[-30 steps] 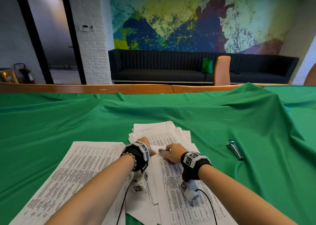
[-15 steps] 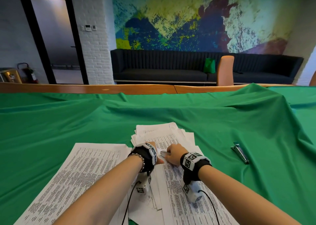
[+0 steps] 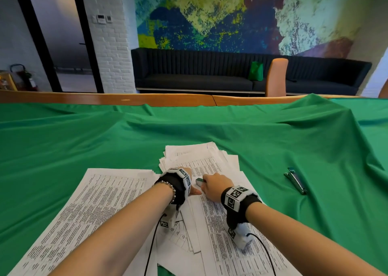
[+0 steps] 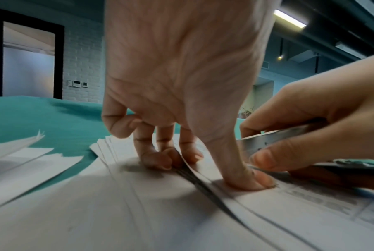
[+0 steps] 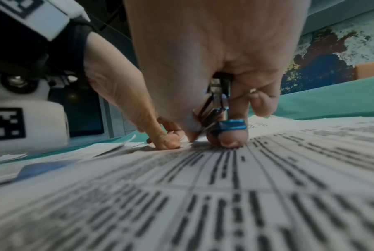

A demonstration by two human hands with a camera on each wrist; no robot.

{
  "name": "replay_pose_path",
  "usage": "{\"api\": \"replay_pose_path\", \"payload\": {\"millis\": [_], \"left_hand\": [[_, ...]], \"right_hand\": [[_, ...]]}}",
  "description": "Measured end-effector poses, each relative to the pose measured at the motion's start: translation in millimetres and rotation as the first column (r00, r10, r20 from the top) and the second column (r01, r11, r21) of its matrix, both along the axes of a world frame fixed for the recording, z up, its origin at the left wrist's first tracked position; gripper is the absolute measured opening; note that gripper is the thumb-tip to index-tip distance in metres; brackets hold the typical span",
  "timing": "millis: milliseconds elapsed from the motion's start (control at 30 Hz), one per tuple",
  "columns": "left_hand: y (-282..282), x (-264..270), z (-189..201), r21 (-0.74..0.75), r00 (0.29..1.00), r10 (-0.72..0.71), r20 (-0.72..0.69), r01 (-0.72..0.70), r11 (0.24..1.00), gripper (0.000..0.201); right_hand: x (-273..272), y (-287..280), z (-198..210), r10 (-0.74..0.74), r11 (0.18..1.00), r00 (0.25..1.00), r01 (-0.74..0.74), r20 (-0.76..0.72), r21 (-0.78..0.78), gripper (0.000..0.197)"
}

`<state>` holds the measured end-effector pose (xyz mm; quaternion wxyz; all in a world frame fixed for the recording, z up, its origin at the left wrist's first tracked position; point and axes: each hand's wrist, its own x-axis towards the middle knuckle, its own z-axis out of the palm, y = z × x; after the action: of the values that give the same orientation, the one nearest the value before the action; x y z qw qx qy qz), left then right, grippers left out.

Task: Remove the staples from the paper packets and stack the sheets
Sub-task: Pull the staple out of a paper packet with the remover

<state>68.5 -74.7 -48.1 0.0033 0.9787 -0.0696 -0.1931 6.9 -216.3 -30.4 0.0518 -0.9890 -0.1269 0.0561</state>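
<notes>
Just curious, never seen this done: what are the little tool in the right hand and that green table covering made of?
The tool in the right hand looks like shiny bare metal, given its silvery glint, with a glossy blue tip that may be plastic or painted metal. The green covering looks like matte woven fabric: it lies in soft folds and ridges.

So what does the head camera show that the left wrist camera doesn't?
Only the head view shows the second metal tool lying apart on the green cloth, and the loose sheet stack at left. Only the left wrist view shows the left hand pressing thumb and fingertips onto the packet. Both show the right hand gripping a metal staple remover.
</notes>
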Motion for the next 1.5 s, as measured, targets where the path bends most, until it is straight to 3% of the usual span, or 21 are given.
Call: {"api": "replay_pose_path", "payload": {"millis": [100,233,367,433,467,567,700,800,900,1033,1100,1233,1333,1500], "left_hand": [[0,6,-2,0.044,0.999,-0.039,-0.009,0.039,0.998,0.072],[-1,-7,15,0.099,0.997,-0.079,-0.025,0.081,0.992,0.049],[-2,10,-1,0.152,0.996,-0.073,-0.059,0.081,0.985,0.053],[0,18,-10,0.162,0.997,-0.064,-0.046,0.070,0.984,0.043],[-2,2,10,0.159,0.996,-0.084,-0.041,0.089,0.983,0.040],[-2,-12,19,0.112,0.995,-0.100,-0.014,0.101,0.989,0.043],[-1,-17,20,-0.020,0.999,-0.048,0.026,0.049,0.999,0.065],[1,-18,26,-0.056,0.999,-0.045,-0.006,0.045,0.997,0.067],[1,-20,29,-0.033,0.998,-0.063,-0.011,0.063,0.997,0.069],[1,-34,36,0.160,0.988,-0.153,0.039,0.145,0.976,0.040],[1,-40,41,0.234,0.978,-0.206,0.041,0.191,0.953,0.039],[1,-47,45,0.167,0.984,-0.175,0.044,0.165,0.972,0.035],[2,-49,42,0.140,0.983,-0.164,0.077,0.152,0.978,0.064],[4,-39,40,0.098,0.987,-0.145,0.067,0.138,0.986,0.071]], "right_hand": [[0,1,4,0.014,0.998,1.000,-0.013,0.025,-0.059,0.036],[2,5,7,-0.026,1.000,0.999,0.026,-0.038,0.016,0.032],[2,8,5,-0.047,0.996,0.996,0.052,-0.078,0.067,0.030],[0,9,1,-0.047,0.997,0.998,0.050,-0.047,0.055,0.029],[0,10,1,-0.042,0.998,0.999,0.043,-0.026,0.046,0.029],[-1,13,2,-0.012,1.000,1.000,0.012,0.000,0.018,0.031],[11,10,6,-0.072,0.981,0.979,0.104,-0.192,0.162,0.030],[19,5,8,-0.110,0.932,0.938,0.213,-0.329,0.293,0.023],[15,10,7,-0.115,0.946,0.956,0.188,-0.269,0.264,0.025],[3,19,6,-0.076,0.988,0.989,0.092,-0.126,0.127,0.022],[2,21,4,-0.090,0.985,0.990,0.105,-0.110,0.139,0.015],[2,21,-2,-0.097,0.987,0.994,0.102,-0.045,0.126,0.013],[8,4,3,-0.153,0.981,0.988,0.155,-0.027,0.118,0.023],[21,-21,16,-0.155,0.954,0.978,0.185,-0.137,0.237,0.028]]}}
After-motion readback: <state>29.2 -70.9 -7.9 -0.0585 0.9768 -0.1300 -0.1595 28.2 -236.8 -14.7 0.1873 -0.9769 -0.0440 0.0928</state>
